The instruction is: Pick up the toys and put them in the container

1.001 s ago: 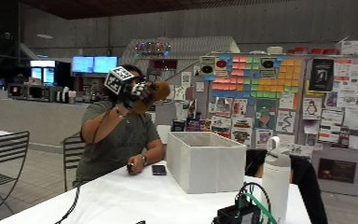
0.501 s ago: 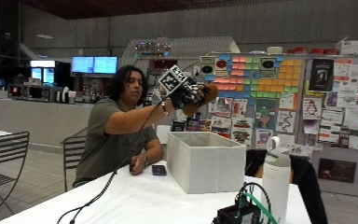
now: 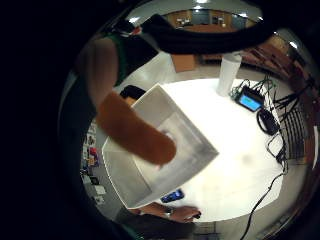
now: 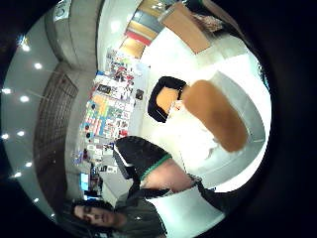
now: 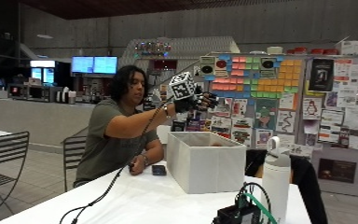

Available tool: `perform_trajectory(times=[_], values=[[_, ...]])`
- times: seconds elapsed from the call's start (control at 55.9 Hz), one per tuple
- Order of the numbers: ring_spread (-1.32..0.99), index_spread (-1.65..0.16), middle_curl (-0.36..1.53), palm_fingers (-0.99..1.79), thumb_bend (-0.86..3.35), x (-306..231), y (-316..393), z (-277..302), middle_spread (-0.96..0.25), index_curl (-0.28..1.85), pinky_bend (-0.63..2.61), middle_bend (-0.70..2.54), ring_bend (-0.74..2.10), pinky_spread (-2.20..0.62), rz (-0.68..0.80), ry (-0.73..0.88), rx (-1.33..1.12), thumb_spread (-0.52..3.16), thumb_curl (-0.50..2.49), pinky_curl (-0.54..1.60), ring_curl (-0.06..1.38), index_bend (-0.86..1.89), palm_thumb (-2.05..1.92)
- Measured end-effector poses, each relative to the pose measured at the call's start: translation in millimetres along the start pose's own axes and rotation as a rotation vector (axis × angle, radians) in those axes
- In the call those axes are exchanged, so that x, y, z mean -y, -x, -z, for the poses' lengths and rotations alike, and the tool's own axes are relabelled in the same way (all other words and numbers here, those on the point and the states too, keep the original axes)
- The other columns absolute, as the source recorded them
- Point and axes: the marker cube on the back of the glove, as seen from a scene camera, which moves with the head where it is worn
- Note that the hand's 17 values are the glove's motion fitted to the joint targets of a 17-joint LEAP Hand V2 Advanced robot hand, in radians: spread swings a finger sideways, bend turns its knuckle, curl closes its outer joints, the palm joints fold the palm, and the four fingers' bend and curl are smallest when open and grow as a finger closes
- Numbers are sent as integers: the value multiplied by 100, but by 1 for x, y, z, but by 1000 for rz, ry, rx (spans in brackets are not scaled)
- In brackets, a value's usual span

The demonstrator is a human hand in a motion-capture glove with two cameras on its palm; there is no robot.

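A white fabric container (image 5: 205,161) stands open on the white table (image 5: 135,200). My gloved right hand (image 5: 194,100) hovers above its rim with its fingers spread and nothing in them. An orange-brown elongated toy (image 3: 136,131) is in the air below the palm, over the container's mouth (image 3: 165,150), and touches no finger. The thumb side view shows that toy (image 4: 216,115) the same way, above the container (image 4: 242,163). In the outside view only a small brown bit (image 5: 215,144) shows at the container's rim.
The person's bare left hand (image 5: 135,165) rests on the table beside a dark phone (image 5: 159,170). A white bottle (image 5: 277,179) and a small device with cables (image 5: 241,214) stand near the table's front. A black chair (image 5: 297,172) is behind the container.
The gloved hand swung from in front of the person's face to above the container. It held the brown toy before; now the fingers have let go and the toy is below the palm.
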Motion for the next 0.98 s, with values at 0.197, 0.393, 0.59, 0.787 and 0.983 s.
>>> perform_trajectory(times=[0.197, 0.393, 0.59, 0.787, 0.983], values=[[-16, -34, 53, 6, -9, -50, -25, 19, -14, 20, 87, 45, 72, -1, 106, -42, -196, 97, 31, 33, 25, 34, -11], [-15, -35, 51, 15, -8, -110, -70, 39, -13, 24, 82, 46, 77, 1, 56, -80, -197, 99, 27, 31, 26, 29, -10], [-16, -37, 48, 20, -7, -162, -126, 42, -13, 29, 77, 45, 74, 2, -27, -33, -292, 103, 25, 30, 25, 33, -9], [-16, -38, 46, 12, -7, -187, -169, 37, -13, 31, 78, 40, 69, 3, -166, 18, -413, 105, 24, 31, 23, 29, -9], [-15, -38, 44, 7, -7, -190, -205, 44, -11, 32, 77, 39, 65, 3, -282, -8, -527, 104, 23, 31, 22, 21, -9]])
